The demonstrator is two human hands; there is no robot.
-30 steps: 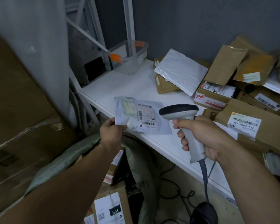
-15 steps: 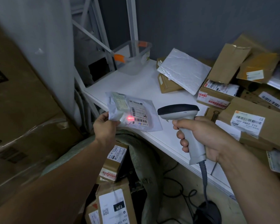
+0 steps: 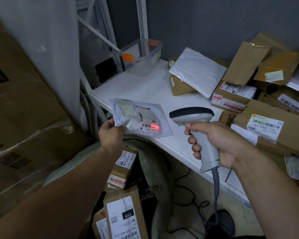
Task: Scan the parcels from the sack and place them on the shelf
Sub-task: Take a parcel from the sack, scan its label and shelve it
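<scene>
Left hand point(image 3: 110, 133): grip pinching the left edge of a flat grey pouch point(image 3: 131, 116), label side up.
Right hand point(image 3: 219, 144): grip wrapped round the handle of a scanner point(image 3: 192, 116), head aimed left at the label.
Pouch position: held over the front edge of the white shelf point(image 3: 145, 87), above the open sack point(image 3: 155, 169); contact between far corner and shelf not clear.
Change: no light a second ago; half a second ago a red spot left of the lower barcode; now a red line point(image 3: 154, 127) across that barcode.
Meaning: read probably being taken; placing on the shelf likely next.
Count, in hand: one pouch, one scanner.
Count, in sack: three labelled boxes point(image 3: 123, 218) showing; more possibly hidden.
Count, on shelf: one clear tub point(image 3: 145, 54), one white padded envelope point(image 3: 197, 71), at least six brown cartons point(image 3: 276, 128); pile cut off at the right edge.
</scene>
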